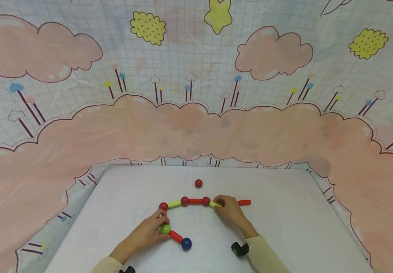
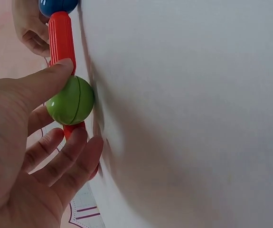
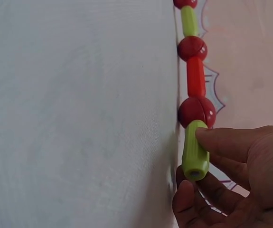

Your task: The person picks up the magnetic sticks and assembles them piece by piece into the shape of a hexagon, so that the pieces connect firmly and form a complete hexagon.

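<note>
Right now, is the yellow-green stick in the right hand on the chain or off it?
On: in the right wrist view, one end of the yellow-green stick touches a red ball; the other end is bare.

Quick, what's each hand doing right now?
Left hand: closed, holding the chain at the green ball.
Right hand: closed, pinching a yellow-green rod.

Playroom-like setting — cloud-print backdrop [image 1: 183, 129], toy rods [image 1: 195, 201]
</note>
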Motion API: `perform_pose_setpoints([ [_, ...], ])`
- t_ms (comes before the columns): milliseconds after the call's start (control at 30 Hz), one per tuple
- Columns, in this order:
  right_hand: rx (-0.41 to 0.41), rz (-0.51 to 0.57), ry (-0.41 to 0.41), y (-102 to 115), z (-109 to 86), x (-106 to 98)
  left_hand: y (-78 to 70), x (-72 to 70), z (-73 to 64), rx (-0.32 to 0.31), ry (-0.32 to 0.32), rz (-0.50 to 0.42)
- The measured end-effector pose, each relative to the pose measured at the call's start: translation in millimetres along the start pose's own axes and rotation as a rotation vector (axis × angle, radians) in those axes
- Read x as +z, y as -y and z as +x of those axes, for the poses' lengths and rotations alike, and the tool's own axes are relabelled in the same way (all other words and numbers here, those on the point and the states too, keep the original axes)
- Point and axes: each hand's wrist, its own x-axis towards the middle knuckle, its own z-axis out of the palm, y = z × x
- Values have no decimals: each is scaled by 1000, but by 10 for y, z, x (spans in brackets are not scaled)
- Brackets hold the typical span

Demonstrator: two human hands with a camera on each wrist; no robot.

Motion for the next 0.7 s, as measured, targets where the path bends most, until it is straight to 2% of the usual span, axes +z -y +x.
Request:
perform_pose_setpoints([
  [300, -2, -6, -18, -18, 49, 38, -115, 89, 16, 20, -52, 63],
  [700, 1, 8, -16, 22, 108, 68, -303, 125, -36, 6, 24, 54],
])
